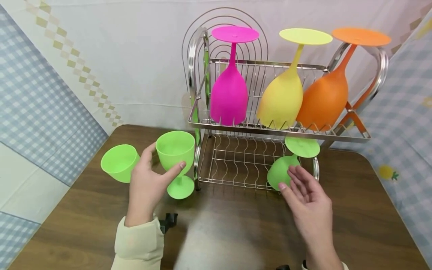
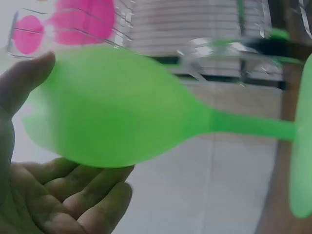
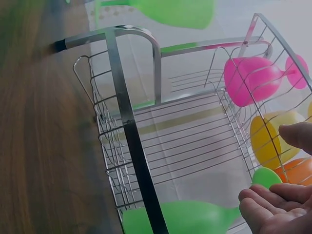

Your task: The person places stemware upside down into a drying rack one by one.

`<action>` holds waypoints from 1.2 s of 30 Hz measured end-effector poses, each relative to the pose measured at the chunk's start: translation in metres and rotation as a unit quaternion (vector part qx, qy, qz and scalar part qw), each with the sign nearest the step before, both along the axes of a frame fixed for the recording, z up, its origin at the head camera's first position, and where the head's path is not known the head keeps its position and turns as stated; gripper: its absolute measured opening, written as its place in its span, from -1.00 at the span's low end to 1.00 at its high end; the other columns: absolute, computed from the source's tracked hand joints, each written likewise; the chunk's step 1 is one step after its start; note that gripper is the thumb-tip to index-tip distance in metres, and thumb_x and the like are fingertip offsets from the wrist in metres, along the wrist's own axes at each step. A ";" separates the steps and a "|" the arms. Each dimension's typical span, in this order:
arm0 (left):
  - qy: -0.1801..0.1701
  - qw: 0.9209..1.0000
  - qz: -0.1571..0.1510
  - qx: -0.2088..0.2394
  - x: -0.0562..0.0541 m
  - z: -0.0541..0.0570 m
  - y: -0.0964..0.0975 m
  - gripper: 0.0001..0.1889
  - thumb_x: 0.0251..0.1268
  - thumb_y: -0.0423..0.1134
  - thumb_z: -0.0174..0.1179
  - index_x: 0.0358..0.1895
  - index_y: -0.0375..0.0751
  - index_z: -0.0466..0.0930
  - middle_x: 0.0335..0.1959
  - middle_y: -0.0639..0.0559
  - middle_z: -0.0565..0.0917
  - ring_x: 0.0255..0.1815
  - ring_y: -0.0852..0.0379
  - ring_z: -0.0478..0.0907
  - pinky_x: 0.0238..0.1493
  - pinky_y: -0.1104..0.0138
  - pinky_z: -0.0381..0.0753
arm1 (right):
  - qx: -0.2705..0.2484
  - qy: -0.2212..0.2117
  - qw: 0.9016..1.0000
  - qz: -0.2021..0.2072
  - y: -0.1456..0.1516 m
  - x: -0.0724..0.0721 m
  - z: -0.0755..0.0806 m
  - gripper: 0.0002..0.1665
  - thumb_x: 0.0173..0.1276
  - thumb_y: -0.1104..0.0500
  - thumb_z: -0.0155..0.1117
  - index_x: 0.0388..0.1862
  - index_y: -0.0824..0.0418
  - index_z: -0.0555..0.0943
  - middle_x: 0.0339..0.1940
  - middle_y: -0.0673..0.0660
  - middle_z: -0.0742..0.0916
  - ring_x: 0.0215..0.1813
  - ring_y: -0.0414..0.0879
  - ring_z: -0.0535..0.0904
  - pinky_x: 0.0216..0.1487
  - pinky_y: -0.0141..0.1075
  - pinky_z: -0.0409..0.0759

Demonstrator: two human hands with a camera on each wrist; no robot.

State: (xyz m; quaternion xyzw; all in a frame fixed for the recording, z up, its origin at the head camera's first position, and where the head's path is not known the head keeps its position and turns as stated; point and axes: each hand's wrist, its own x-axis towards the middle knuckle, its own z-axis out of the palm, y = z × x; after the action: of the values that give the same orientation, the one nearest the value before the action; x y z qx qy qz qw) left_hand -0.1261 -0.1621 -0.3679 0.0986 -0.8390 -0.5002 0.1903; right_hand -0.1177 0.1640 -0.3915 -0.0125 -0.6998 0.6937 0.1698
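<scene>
My left hand (image 1: pixel 148 183) grips a light-green plastic goblet (image 1: pixel 175 148) by its bowl, thumb on one side and fingers on the other. The goblet stands upright, mouth up, just left of the dish rack. In the left wrist view, the stem and foot of this goblet (image 2: pixel 122 107) show beyond the fingers. My right hand (image 1: pixel 310 206), fingers loosely spread and holding nothing, is in front of a second green goblet (image 1: pixel 279 170). That one sits upside down at the right end of the rack's lower tier, foot up; the fingers partly cover it.
A two-tier metal dish rack (image 1: pixel 249 183) stands at the back of the wooden table (image 1: pixel 219 232). Its upper tier holds upside-down magenta (image 1: pixel 229 93), yellow (image 1: pixel 283 97) and orange (image 1: pixel 325 97) goblets. Left of my left hand is another green cup (image 1: pixel 118 161), mouth up.
</scene>
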 end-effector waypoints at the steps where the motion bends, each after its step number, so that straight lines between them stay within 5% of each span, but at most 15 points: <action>1: 0.000 1.000 -0.012 0.001 0.002 0.002 0.002 -0.16 -0.01 0.11 0.56 0.38 0.00 0.43 0.23 0.01 0.61 0.28 0.02 0.52 0.36 0.03 0.41 | 0.001 0.002 1.000 0.003 -0.001 0.000 -0.001 -0.35 0.25 0.47 0.40 0.34 0.40 0.47 0.25 0.29 0.63 0.25 -0.14 0.60 0.22 -0.41 0.51; 10: 0.024 0.988 -0.140 0.052 0.015 0.006 0.032 -0.19 -0.02 -0.05 0.60 0.38 0.09 0.44 0.25 0.14 0.59 0.32 0.08 0.50 0.37 0.13 0.45 | 0.039 0.013 0.997 0.072 -0.014 0.005 -0.008 -0.23 0.20 0.46 0.45 0.40 0.37 0.42 0.33 0.24 0.59 0.35 -0.12 0.53 0.28 -0.39 0.47; 21: 0.034 0.963 -0.249 0.102 0.021 -0.004 0.079 -0.16 -0.06 -0.13 0.62 0.38 0.05 0.42 0.17 0.10 0.64 0.18 0.13 0.58 0.19 0.20 0.61 | 0.088 0.047 0.979 0.177 -0.034 0.016 -0.018 0.07 -0.01 0.43 0.61 0.50 0.22 0.33 0.44 0.17 0.49 0.42 -0.16 0.44 0.37 -0.38 0.35; 31: 0.036 0.958 -0.268 0.091 0.026 -0.005 0.095 -0.18 -0.07 -0.11 0.62 0.35 0.10 0.43 0.15 0.21 0.65 0.21 0.24 0.54 0.33 0.15 0.48 | 0.128 0.020 0.981 0.147 -0.044 0.020 -0.020 -0.03 0.01 0.28 0.66 0.42 0.12 0.43 0.35 0.09 0.56 0.32 -0.04 0.52 0.28 -0.35 0.47; 36: 0.036 0.947 -0.296 0.116 0.023 -0.005 0.092 -0.18 0.00 -0.20 0.58 0.40 -0.01 0.39 0.21 0.13 0.62 0.24 0.19 0.54 0.35 0.20 0.47 | 0.122 0.023 0.981 0.152 -0.041 0.018 -0.019 -0.02 -0.02 0.31 0.67 0.41 0.15 0.44 0.33 0.12 0.58 0.32 -0.04 0.53 0.27 -0.36 0.48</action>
State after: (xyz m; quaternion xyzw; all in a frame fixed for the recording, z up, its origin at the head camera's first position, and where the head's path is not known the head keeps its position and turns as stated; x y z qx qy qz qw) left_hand -0.1028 -0.0701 -0.3733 -0.1509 -0.7594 -0.6308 0.0506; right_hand -0.1000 0.1225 -0.4110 0.1310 -0.7686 0.6213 0.0787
